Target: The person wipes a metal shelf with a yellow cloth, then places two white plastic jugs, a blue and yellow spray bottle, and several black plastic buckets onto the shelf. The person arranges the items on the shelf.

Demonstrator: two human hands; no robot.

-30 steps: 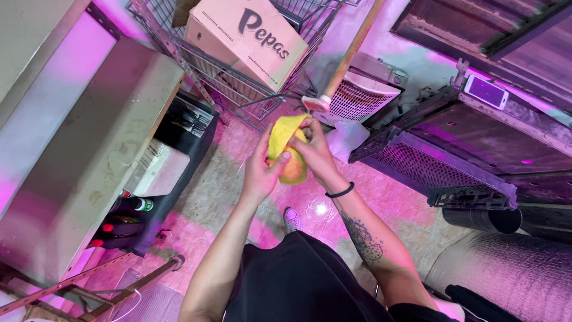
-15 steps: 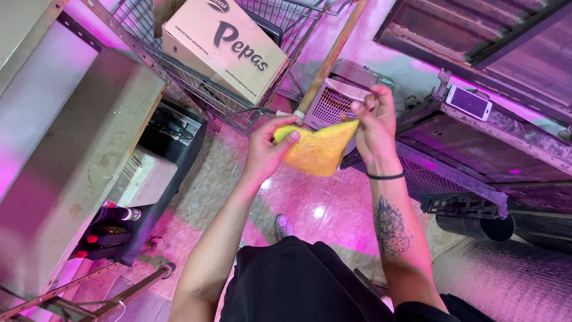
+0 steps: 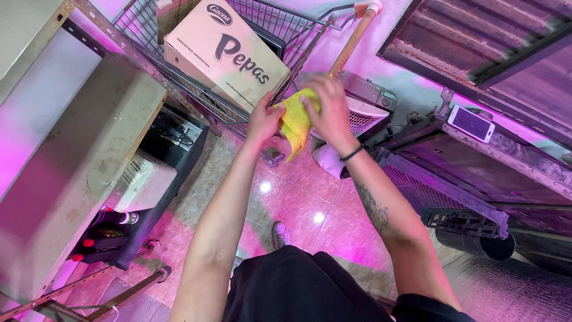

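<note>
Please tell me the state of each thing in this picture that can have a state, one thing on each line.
yellow cloth: folded over, gripped by both hands, one corner hanging down.
left hand: closed on the cloth's edge.
right hand: closed over the cloth's top.
cardboard box: shut, lying tilted in the wire cart.
phone: screen dark, lying flat on a metal ledge.

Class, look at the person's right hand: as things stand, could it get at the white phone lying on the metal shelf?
Probably not yet: the right hand grips the yellow cloth together with the left hand. Otherwise the way to the phone looks clear.
</note>
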